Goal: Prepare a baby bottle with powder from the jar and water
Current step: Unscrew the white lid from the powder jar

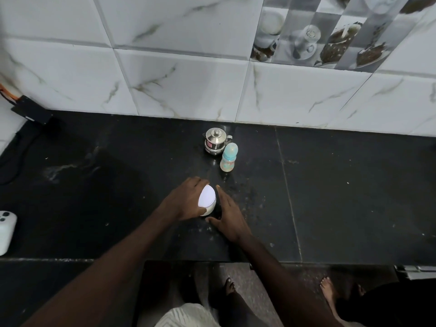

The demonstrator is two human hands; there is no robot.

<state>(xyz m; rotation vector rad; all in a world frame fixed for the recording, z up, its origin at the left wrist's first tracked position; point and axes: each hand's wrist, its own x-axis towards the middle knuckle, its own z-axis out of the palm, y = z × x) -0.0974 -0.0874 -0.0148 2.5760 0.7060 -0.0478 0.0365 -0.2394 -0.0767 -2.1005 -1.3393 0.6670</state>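
You are standing at the near edge of the black stone counter [330, 197], both arms reaching forward over it. Your left hand [188, 201] is wrapping around the left side of the small white round plastic jar with the flat white lid [207, 199], fingers curling over its far edge and thumb pressing its near side, so you are gripping it and steadying it on the counter. Your right hand [227, 217] is lying just beside the jar on its right, fingers stretched out flat and relaxed, holding nothing; whether its fingertips are touching the jar's wall I cannot tell.

The lid is sitting on the jar, so you are judged to be at the opening step, with no powder taken out yet. The next move is probably calling for your right hand to close on the lid and twist while the left keeps the body from turning.

Beyond your hands, a little right of the jar, the clear baby bottle with the pale blue cap [228, 157] is standing upright, capped and waiting. Just behind it, nearly touching, the small steel lidded pot [214, 141] is sitting near the marbled white wall tiles [165, 79].
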